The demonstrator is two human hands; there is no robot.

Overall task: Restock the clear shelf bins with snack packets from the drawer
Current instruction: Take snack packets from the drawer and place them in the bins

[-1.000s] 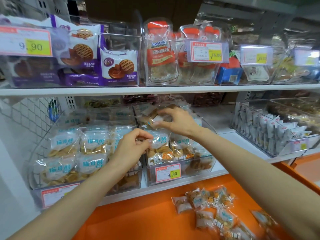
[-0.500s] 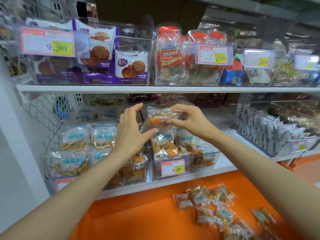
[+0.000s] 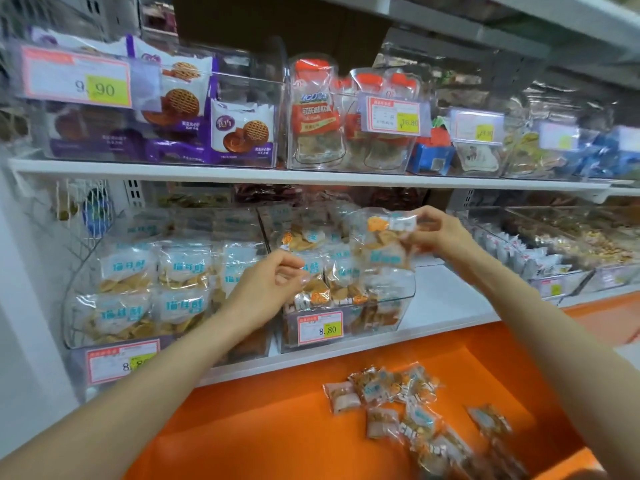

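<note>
Your right hand (image 3: 440, 233) pinched a snack packet (image 3: 381, 237) by its top seal, thumb and fingertips closed on the film. A second packet may have hung under it; the blur didn't let me tell. The packet was in the air over the right rear of the middle clear bin (image 3: 401, 306), the one with the 8.80 tag (image 3: 320, 329), and not yet inside it.

Your left hand (image 3: 273, 285) sat at that bin's front-left corner, fingers loosely curled by the standing packets. I couldn't tell whether it pinched one or only hovered near them.

My read on the step: placing, mid-restock. The left bin (image 3: 74, 323) looked packed, while the middle one showed room on its right side.

For the next move, lower the packet into that right-side gap, upright and label forward to match the row. Use the left hand to brace the row so nothing tips. Release only once the packet is seated, since thin film slides easily.

After that, go back to the orange drawer (image 3: 259, 427), where a pile of loose packets (image 3: 391, 400) lay toward its right, so I'd judge several more trips.
</note>
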